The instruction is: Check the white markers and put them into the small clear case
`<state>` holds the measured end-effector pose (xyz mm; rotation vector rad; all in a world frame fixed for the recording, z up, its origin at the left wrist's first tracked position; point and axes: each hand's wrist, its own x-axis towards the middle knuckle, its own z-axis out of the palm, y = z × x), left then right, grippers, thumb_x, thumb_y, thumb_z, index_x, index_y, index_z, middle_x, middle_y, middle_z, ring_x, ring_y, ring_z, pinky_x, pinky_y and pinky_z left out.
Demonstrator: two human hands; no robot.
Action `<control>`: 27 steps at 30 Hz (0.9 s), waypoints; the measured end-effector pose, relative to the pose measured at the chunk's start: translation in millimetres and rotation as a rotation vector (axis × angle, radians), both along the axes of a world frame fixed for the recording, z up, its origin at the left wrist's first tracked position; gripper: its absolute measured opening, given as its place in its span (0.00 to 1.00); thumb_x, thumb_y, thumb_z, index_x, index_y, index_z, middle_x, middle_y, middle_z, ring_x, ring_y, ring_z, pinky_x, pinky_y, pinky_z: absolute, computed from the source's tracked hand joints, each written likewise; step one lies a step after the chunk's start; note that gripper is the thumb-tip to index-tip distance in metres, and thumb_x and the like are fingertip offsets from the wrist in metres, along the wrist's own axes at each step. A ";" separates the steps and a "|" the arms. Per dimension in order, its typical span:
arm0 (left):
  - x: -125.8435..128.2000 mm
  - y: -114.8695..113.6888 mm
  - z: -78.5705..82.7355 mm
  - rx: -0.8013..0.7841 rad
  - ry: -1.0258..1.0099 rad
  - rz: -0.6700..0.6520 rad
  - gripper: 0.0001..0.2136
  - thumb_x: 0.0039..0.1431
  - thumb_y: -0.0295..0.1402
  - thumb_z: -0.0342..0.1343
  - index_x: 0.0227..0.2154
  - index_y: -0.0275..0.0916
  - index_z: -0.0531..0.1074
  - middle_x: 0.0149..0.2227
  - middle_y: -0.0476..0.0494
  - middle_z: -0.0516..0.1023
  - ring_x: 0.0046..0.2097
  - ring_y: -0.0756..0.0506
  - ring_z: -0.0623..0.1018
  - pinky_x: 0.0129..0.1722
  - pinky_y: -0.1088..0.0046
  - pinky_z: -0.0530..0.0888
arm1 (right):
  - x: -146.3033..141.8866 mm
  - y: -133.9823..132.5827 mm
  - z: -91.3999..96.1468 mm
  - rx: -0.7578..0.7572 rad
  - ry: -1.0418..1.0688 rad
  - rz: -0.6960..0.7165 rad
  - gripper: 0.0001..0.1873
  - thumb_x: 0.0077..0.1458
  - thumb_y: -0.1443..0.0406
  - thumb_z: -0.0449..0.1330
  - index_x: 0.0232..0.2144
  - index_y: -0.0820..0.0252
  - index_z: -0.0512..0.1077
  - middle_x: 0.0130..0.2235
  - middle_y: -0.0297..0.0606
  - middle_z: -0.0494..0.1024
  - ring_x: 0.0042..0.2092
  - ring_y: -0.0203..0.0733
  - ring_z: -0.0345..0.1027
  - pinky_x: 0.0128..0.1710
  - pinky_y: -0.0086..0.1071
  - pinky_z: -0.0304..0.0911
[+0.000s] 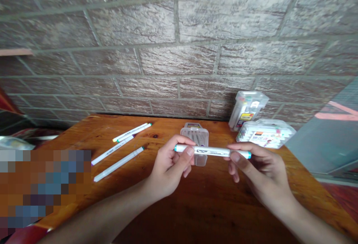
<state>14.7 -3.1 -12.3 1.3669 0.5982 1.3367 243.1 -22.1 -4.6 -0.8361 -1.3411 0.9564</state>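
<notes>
A white marker pen (212, 151) with turquoise ends and dark print on its barrel is held level above the table. My left hand (173, 164) pinches it near its left end, thumb in front. Near the right end, the fingers of my right hand (261, 169) close on the same marker. Behind it stands a small clear plastic case (200, 134) with several markers inside, partly hidden by the marker and my left fingers. Several loose white markers lie to the left, among them one with a green end (120, 164) and one with purple ends (113, 149).
On the wooden table (167, 210), at the back right, a clear case of markers (246, 110) stands upright. Beside it lies another clear marker case (265, 134). A brick-patterned wall (179, 57) rises behind the table. The lower left is blurred out in blocks.
</notes>
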 end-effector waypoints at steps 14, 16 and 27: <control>-3.4 0.7 8.6 0.032 0.058 0.090 0.09 0.67 0.37 0.64 0.43 0.36 0.80 0.28 0.47 0.80 0.21 0.55 0.71 0.20 0.80 0.66 | 1.0 2.8 -1.3 -0.085 0.136 0.061 0.07 0.61 0.62 0.73 0.42 0.52 0.85 0.26 0.34 0.81 0.21 0.33 0.69 0.19 0.24 0.66; -3.7 0.1 8.1 0.037 0.047 0.081 0.09 0.67 0.36 0.64 0.44 0.37 0.80 0.29 0.46 0.81 0.21 0.55 0.71 0.20 0.80 0.66 | 1.5 2.4 -1.4 -0.088 0.143 0.062 0.07 0.60 0.61 0.73 0.42 0.51 0.86 0.27 0.35 0.82 0.21 0.32 0.70 0.19 0.23 0.66; -4.8 -0.4 8.7 0.048 0.044 0.095 0.09 0.63 0.33 0.68 0.43 0.35 0.80 0.27 0.45 0.82 0.19 0.55 0.71 0.18 0.81 0.67 | 2.0 1.8 0.4 -0.101 0.113 0.063 0.10 0.57 0.61 0.75 0.43 0.52 0.85 0.24 0.34 0.81 0.20 0.33 0.69 0.18 0.23 0.64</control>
